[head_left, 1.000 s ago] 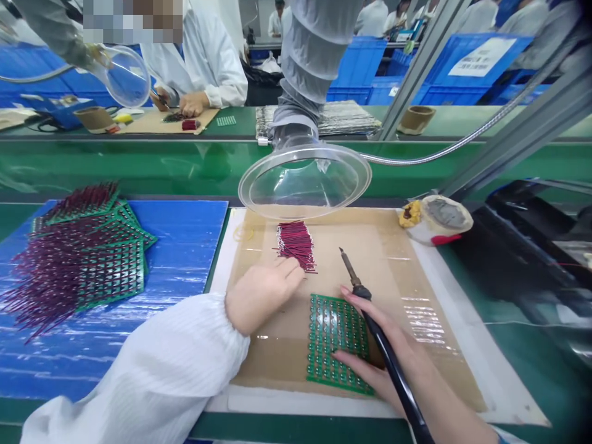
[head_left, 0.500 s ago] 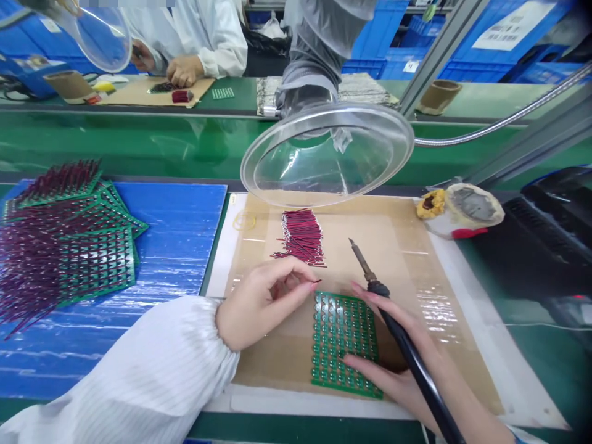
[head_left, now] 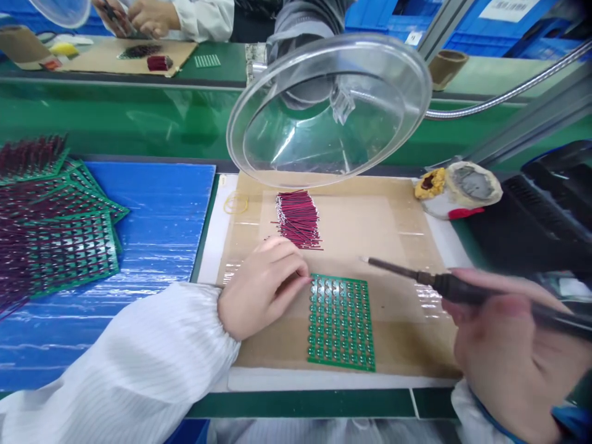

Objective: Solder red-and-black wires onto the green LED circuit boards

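Note:
My left hand is closed in a pinch at the upper left corner of a green circuit board panel. A thin dark red wire showed at its fingertips a moment ago; the fingers now mostly hide it. The panel lies flat, with rows of shiny solder spots. In my right hand is a soldering iron, gripped by its black handle. Its tip points left, above the board's upper right corner and apart from it. Just beyond my left hand lies a pile of dark red wires.
A stack of wired green panels rests on a blue sheet at left. A clear fume hood hangs over the brown work mat. A solder-tip cleaning pot with a yellow sponge stands at back right. A co-worker's hands show across the bench.
My right hand has left the board and swung right; the soldering iron now lies nearly level, pointing left. My left fingers have come to the board's corner. The view has tilted down.

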A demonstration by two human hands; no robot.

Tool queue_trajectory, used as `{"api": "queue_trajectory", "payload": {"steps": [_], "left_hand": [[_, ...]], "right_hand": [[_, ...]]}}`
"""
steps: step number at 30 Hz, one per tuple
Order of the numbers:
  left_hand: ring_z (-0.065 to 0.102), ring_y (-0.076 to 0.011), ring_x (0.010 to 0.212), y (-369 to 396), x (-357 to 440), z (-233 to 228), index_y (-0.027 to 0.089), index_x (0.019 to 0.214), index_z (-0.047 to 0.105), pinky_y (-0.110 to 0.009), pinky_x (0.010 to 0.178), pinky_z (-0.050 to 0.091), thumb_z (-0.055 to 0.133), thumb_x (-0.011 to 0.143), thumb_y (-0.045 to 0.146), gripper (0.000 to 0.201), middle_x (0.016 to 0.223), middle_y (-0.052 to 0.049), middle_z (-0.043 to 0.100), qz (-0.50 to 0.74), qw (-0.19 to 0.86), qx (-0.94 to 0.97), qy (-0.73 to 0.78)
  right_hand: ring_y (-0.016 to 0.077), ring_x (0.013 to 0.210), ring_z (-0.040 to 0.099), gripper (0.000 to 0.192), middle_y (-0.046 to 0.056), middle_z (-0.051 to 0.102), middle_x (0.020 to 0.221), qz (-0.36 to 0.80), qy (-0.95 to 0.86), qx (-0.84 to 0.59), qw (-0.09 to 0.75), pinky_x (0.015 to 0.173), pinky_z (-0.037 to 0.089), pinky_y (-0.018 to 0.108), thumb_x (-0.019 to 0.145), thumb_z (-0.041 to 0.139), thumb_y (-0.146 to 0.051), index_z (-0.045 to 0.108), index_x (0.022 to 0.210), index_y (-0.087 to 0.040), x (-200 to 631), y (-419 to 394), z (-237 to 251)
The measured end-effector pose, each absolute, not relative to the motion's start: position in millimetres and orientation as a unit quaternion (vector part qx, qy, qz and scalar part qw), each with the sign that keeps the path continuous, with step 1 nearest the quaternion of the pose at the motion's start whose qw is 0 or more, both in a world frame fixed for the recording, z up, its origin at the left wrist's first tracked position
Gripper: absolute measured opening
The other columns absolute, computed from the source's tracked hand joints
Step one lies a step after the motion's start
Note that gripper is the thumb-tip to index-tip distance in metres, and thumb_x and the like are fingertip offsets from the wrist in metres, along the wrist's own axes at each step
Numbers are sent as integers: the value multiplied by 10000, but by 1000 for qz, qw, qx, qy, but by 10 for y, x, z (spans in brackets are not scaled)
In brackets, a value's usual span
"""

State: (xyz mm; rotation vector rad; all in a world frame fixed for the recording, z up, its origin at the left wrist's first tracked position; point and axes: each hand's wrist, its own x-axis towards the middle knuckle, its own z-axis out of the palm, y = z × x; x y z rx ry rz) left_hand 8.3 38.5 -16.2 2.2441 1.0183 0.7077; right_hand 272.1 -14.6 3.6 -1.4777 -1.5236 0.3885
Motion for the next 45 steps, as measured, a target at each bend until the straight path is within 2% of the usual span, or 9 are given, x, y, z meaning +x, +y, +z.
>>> {"api": "queue_trajectory", "payload": {"steps": [2,4,6,10,20,29,34,40,45], "left_hand": [[485,-173,927,378,88,-180,147,836,567,-358,882,411,481,936,145,131,921,-42,573,260,296,835,383],[488,-171,922,382,86,-187,151,814,557,-355,873,413,488,925,137,131,934,-41,572,256,309,829,388],[496,-169,918,394,81,-187,151,808,559,-354,871,412,496,919,138,129,942,-41,575,253,320,826,389],[508,-167,935,420,73,-181,150,810,577,-352,895,405,510,913,136,124,954,-42,583,254,332,823,385],[508,-161,948,414,73,-180,146,810,595,-341,917,397,518,907,132,125,956,-41,582,253,331,822,387],[506,-163,934,416,84,-187,142,799,596,-343,905,399,526,896,123,121,943,-41,584,257,324,823,388],[510,-169,931,414,80,-185,147,795,594,-351,903,404,525,895,126,123,945,-45,589,257,322,824,389],[511,-165,896,421,102,-175,140,786,588,-348,883,410,532,895,125,123,916,-46,593,263,320,822,392],[515,-166,895,417,123,-188,144,783,581,-350,880,412,541,884,114,112,910,-38,602,266,318,818,399]], "right_hand": [[138,553,526,211,34,635,846,181,-597,-600,501,470,401,313,944,463,-291,673,918,-284,2657,-101,19],[106,480,488,174,18,656,788,206,-602,-588,500,415,382,277,920,519,-290,680,859,-260,2599,-66,-53],[87,450,467,139,4,665,762,226,-625,-563,491,407,396,255,901,553,-275,687,873,-245,2559,-44,-147],[108,518,528,121,-5,650,719,243,-650,-538,479,498,473,269,886,576,-249,696,902,-255,2522,-30,-243],[128,531,553,130,-8,654,697,254,-666,-543,444,496,464,291,888,572,-271,698,915,-291,2513,-20,-212],[123,533,545,123,-11,645,697,252,-673,-539,439,495,456,287,890,580,-264,691,935,-295,2486,-17,-200],[108,486,514,114,-13,652,705,228,-651,-545,476,467,440,286,894,569,-254,682,905,-272,2469,-16,-193],[119,518,545,125,-18,665,740,244,-658,-558,444,514,461,287,887,585,-256,691,930,-306,2494,-16,-215],[93,514,537,135,-26,672,755,246,-675,-531,451,504,468,255,878,592,-221,694,950,-273,2514,5,-229]]}}
